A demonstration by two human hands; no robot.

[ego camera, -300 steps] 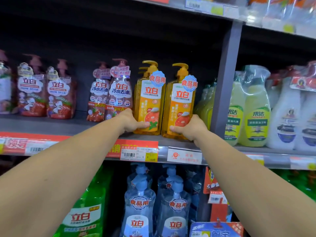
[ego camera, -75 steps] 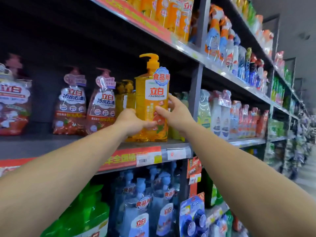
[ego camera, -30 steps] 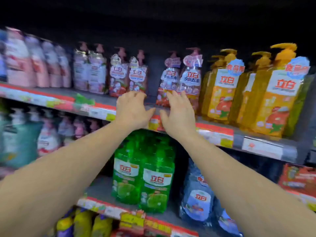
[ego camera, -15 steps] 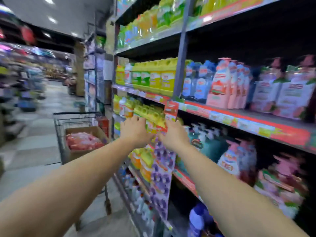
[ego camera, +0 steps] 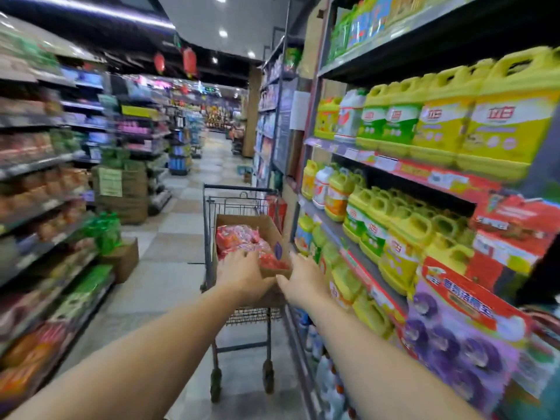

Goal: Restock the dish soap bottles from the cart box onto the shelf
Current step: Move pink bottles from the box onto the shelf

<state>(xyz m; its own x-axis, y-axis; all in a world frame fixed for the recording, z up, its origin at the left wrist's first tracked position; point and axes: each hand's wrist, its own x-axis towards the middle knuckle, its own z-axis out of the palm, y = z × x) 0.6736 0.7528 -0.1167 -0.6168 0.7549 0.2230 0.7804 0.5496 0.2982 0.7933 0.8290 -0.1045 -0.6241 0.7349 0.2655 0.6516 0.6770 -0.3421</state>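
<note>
Arms reach ahead of you down the aisle, two of them, both bare. Your left hand (ego camera: 242, 277) is over the near end of the one cardboard box (ego camera: 266, 228) in the cart (ego camera: 212, 225), fingers spread and slack, its grip apart and holding nothing; whether it touches the box rim you cannot tell through the blur. Your right hand (ego camera: 303, 281) is just beside it at the box's near right corner, fingers likewise loose, grip apart, nothing in it. The box holds red-packed bottles (ego camera: 239, 239); they blur together, so no count can be given. One cart stands in the aisle on the tiled floor (ego camera: 169, 268), close along the shelf (ego camera: 394, 171) on your right. That shelf carries rows of yellow jugs (ego camera: 439, 128) on at least two levels, too many and too smeared to count. A purple pack (ego camera: 454, 344) hangs nearest you at the shelf front. Two red lanterns (ego camera: 189, 60) hang from the ceiling farther on.
</note>
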